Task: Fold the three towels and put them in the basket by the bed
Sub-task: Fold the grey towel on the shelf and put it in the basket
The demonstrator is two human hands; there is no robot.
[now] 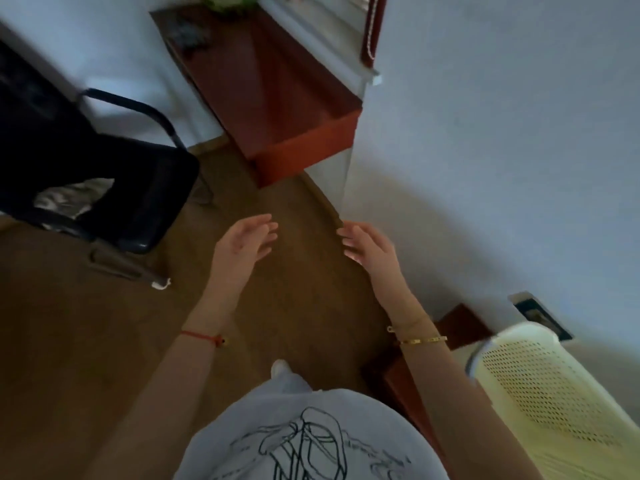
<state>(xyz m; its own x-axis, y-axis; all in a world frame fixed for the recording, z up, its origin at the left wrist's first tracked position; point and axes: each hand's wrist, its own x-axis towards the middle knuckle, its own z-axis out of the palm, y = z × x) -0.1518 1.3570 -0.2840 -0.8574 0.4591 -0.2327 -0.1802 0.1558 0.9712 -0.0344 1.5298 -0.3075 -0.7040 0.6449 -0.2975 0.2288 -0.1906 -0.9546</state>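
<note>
Holding nothing, your left hand (247, 239) and right hand (365, 245) hover open; no towels show, and the pale-yellow perforated plastic basket (540, 386) hides its contents.

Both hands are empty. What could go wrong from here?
1. Left hand and right hand hold nothing; no towel shows plainly, and the cloth on the chair may not be one.
2. The chair's foot juts onto the floor: a trip risk.
3. The basket stands close on the right and could be knocked.
</note>
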